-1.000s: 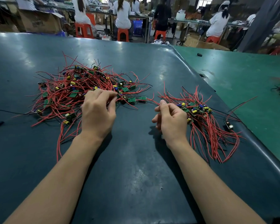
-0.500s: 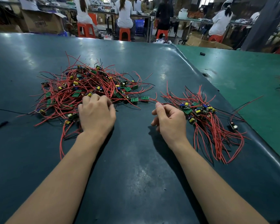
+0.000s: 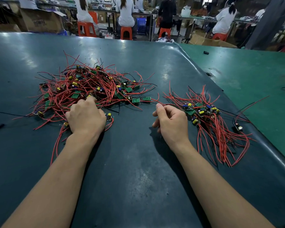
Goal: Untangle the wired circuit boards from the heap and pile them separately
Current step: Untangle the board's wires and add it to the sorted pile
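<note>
Two groups of wired boards are lying on the dark table (image 3: 138, 178): the big tangled heap (image 3: 92, 89) at left, the smaller sorted pile (image 3: 209, 122) at right, with bare mat between. The left hand (image 3: 85, 117) is resting on the heap's near edge, fingers curled into the wires. The right hand (image 3: 171, 120) seems to be pinching one red wire (image 3: 157, 100) beside the pile.

Dark table mat (image 3: 138, 186), green table (image 3: 253, 76), orange stools (image 3: 86, 28), cardboard box (image 3: 41, 22), seated workers (image 3: 126, 12).
</note>
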`<act>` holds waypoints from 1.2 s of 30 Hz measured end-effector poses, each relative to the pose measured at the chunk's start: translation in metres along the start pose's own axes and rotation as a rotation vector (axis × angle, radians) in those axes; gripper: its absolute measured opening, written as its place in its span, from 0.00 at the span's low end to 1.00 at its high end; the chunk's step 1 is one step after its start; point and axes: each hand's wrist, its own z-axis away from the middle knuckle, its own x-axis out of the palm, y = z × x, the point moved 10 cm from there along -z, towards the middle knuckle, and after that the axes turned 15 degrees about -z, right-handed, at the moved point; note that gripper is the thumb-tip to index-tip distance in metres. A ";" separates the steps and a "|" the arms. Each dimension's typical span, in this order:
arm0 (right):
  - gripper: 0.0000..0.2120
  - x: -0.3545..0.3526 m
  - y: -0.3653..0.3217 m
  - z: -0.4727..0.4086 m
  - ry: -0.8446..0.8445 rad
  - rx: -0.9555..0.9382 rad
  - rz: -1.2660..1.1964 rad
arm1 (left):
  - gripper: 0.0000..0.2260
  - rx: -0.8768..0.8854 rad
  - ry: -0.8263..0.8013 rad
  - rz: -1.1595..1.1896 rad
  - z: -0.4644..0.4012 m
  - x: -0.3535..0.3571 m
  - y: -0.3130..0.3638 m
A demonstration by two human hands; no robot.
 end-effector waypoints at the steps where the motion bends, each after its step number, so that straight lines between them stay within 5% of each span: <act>1: 0.16 0.000 0.000 0.000 -0.001 0.000 0.000 | 0.16 0.004 -0.014 0.003 0.000 0.001 0.000; 5: 0.16 0.000 0.002 -0.001 0.006 0.001 -0.001 | 0.15 0.000 0.047 0.074 0.000 -0.007 -0.004; 11: 0.16 -0.001 0.003 -0.001 0.012 -0.003 -0.010 | 0.14 0.071 0.386 0.397 0.018 -0.050 0.003; 20: 0.16 -0.002 0.002 -0.002 0.026 -0.003 -0.015 | 0.14 0.276 0.776 0.521 0.045 -0.090 0.014; 24: 0.15 0.007 -0.002 0.000 -0.071 0.026 -0.088 | 0.18 0.577 0.671 0.731 0.054 -0.092 0.043; 29: 0.13 0.044 -0.003 0.013 -0.391 0.257 -0.555 | 0.22 0.850 0.405 0.770 0.077 -0.076 0.087; 32: 0.06 0.037 0.001 0.008 -0.305 0.265 -0.561 | 0.18 0.905 0.353 0.750 0.083 -0.073 0.097; 36: 0.09 0.017 0.007 -0.002 -0.071 0.290 -0.673 | 0.19 0.735 0.235 0.547 0.060 -0.045 0.085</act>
